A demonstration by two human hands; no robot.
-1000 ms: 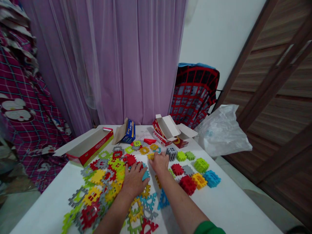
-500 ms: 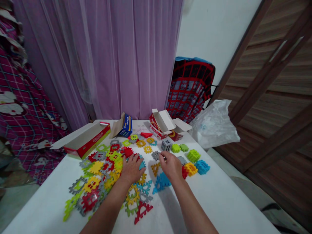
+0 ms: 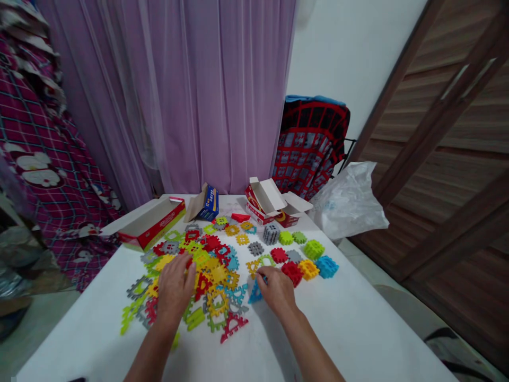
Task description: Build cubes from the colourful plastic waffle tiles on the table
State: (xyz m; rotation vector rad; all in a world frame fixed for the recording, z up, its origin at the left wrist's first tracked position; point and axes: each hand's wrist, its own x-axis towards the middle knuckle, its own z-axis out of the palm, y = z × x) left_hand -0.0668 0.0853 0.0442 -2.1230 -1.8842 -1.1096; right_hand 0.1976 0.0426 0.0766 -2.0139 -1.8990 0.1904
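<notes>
My left hand [image 3: 175,284] is over the left side of a loose pile of plastic interlocking tiles, fingers stretched and thumb apart. A red tile shows at its fingertips; nothing is visibly gripped. Yellow tiles [image 3: 217,274] lie just right of it. To the right, my right hand [image 3: 275,289] is closed, with fingers and thumb bent around blue triangular tiles [image 3: 255,293], which it partly hides. Just beyond those fingers are a yellow triangular tile [image 3: 252,268] and a light green one [image 3: 267,260]. A red triangular tile [image 3: 234,326] lies nearer me, between my hands.
Sorted stacks stand at the right: red [image 3: 292,272], yellow [image 3: 308,269], blue [image 3: 327,266], green [image 3: 314,249] and grey [image 3: 271,233]. Opened boxes, red [image 3: 153,225], blue [image 3: 209,204] and another red [image 3: 258,212], line the back. A white plastic bag [image 3: 345,204] hangs at the right edge.
My left hand has moved left across the pile, uncovering yellow and red tiles. My right hand has come down and nearer me onto the blue triangles, exposing a red and a light green tile.
</notes>
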